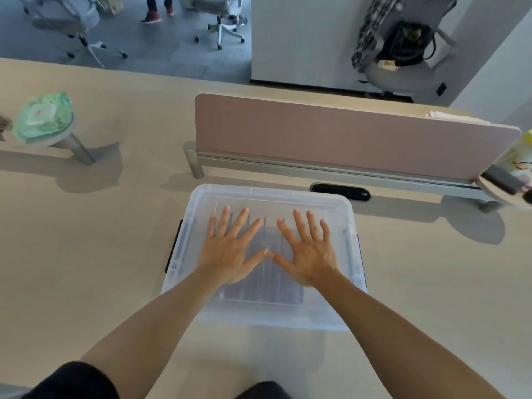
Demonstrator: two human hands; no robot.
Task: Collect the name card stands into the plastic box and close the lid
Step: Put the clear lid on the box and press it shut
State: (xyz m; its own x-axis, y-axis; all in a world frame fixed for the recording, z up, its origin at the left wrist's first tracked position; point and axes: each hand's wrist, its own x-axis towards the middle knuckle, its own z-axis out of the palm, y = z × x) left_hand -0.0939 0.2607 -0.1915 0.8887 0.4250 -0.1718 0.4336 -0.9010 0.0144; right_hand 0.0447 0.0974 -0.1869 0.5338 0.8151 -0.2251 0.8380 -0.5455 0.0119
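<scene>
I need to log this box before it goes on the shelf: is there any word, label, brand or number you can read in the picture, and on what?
None can be read.
plastic box and lid: no label or print visible.
green packet at far left: printed, but too blurred to read.
colourful container at right edge: too blurred to read.

Office; desk divider (345, 133); swivel chairs (221, 21).

No legible text, label, brand, number or sign anywhere. Printed patterns on the green pack (43, 116) at far left and the yellow pack (522, 156) at far right too blurred to read.
</scene>
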